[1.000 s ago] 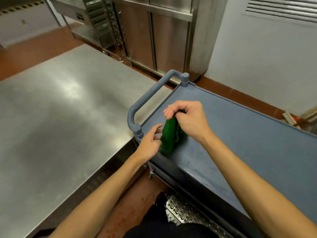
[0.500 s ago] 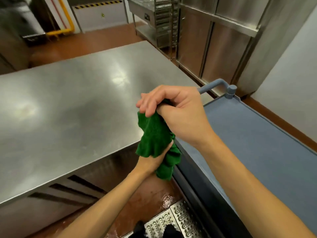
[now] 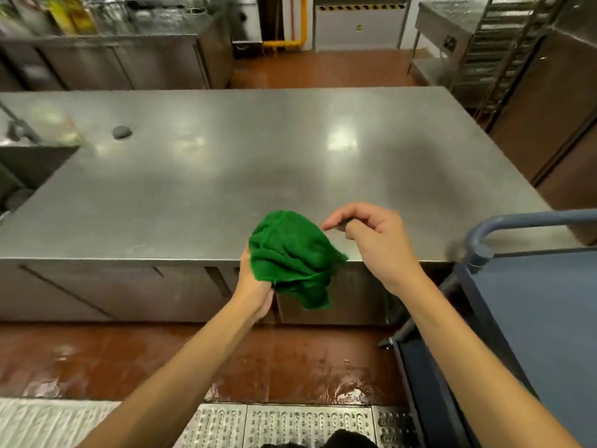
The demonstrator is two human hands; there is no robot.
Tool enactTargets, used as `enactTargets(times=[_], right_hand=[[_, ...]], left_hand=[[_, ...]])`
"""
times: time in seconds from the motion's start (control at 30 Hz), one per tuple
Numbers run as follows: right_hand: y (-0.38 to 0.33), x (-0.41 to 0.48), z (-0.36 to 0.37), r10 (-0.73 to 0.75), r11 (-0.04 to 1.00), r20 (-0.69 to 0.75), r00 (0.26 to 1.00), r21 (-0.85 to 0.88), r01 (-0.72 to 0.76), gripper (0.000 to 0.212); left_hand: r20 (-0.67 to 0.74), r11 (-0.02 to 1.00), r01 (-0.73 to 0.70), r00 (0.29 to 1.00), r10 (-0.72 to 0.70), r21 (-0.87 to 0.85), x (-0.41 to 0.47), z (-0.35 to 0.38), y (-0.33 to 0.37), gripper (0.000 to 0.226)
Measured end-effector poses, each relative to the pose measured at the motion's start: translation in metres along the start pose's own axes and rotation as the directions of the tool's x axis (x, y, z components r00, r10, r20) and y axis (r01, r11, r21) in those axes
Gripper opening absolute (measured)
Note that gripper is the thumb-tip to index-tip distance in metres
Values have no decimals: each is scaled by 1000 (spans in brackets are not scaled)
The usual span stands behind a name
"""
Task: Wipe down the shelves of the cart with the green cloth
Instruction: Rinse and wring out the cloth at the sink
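Cloth (image 3: 290, 253), green, bunched: held aloft before near edge of steel table (image 3: 290, 156), gripped from beneath by left hand (image 3: 255, 287). Right hand (image 3: 371, 240): just beside it, fingers loosely curled, holding nothing. Cart (image 3: 481, 236): right of both hands, nearer the right; cloth would need carrying rightward to top shelf (image 3: 542, 302).

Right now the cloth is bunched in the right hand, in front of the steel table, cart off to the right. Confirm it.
Wrong hand. The head view shows the cloth bunched in the left hand; the right hand beside it holds nothing. The table in front and the cart to the right are correct.
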State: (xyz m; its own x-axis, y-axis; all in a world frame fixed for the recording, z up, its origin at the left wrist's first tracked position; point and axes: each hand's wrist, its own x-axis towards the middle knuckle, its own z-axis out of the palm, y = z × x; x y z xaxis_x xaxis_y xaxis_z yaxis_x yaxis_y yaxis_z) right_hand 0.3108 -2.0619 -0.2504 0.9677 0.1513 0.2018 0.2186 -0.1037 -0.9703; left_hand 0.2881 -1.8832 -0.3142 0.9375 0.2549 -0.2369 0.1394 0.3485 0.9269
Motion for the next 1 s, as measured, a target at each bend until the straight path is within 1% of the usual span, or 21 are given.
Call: enactTargets(times=[0.1, 0.2, 0.23, 0.27, 0.33, 0.4, 0.47, 0.57, 0.67, 0.7, 0.73, 0.77, 0.83, 0.87, 0.93, 1.0], right_hand=[[8, -1, 74, 60, 998, 154, 986, -24, -57, 39], [9, -4, 153, 104, 990, 341, 934, -130, -63, 31], [6, -5, 180, 118, 985, 386, 915, -162, -59, 38], [4, -7, 206, 124, 984, 427, 896, -170, -55, 51], [-1, -11, 258, 117, 992, 511, 852, -108, -72, 72], [-2, -13, 307, 62, 998, 598, 799, -22, -62, 82], [-3, -14, 351, 53, 998, 665, 745, -5, -66, 86], [-5, -16, 409, 71, 994, 725, 685, 4, -108, 85], [-3, -12, 464, 60, 994, 755, 653, 16, -110, 85], [-1, -9, 482, 63, 993, 767, 638, 16, -118, 87], [1, -6, 500, 76, 991, 781, 619, 8, -133, 90], [2, -3, 518, 96, 988, 797, 596, -6, -151, 95], [5, 5, 555, 127, 984, 822, 556, -35, -173, 104], [7, 10, 574, 130, 984, 825, 549, -39, -175, 106], [13, 17, 613, 148, 978, 824, 547, -42, -202, 97], [20, 26, 654, 187, 969, 816, 547, -60, -240, 78]], left_hand=[[-76, 999, -51, 996, 49, -17, 3, -68, 30, 31], [-149, 995, -98, 984, 96, -9, 1, -142, 59, 34], [-165, 993, -117, 979, 116, 5, 0, -166, 68, 32], [-182, 991, -130, 975, 131, 20, -1, -190, 75, 29], [-211, 987, -157, 964, 161, 34, -6, -234, 88, 25], [-244, 980, -199, 949, 198, 22, -13, -270, 101, 24], [-320, 974, -226, 923, 212, -8, -22, -300, 113, 25], [-420, 965, -235, 892, 168, -113, -33, -344, 129, 25], [-437, 960, -221, 890, 127, -172, -45, -386, 146, 29], [-438, 961, -222, 890, 130, -166, -47, -399, 150, 29], [-440, 967, -223, 886, 148, -125, -47, -413, 154, 27], [-446, 975, -218, 878, 172, -54, -46, -426, 158, 33], [-432, 976, -195, 875, 220, 101, -40, -456, 165, 53], [-421, 969, -185, 875, 237, 161, -35, -471, 168, 60], [-397, 958, -171, 883, 252, 228, -24, -503, 171, 68], [-365, 950, -155, 896, 251, 272, -7, -542, 178, 71]])
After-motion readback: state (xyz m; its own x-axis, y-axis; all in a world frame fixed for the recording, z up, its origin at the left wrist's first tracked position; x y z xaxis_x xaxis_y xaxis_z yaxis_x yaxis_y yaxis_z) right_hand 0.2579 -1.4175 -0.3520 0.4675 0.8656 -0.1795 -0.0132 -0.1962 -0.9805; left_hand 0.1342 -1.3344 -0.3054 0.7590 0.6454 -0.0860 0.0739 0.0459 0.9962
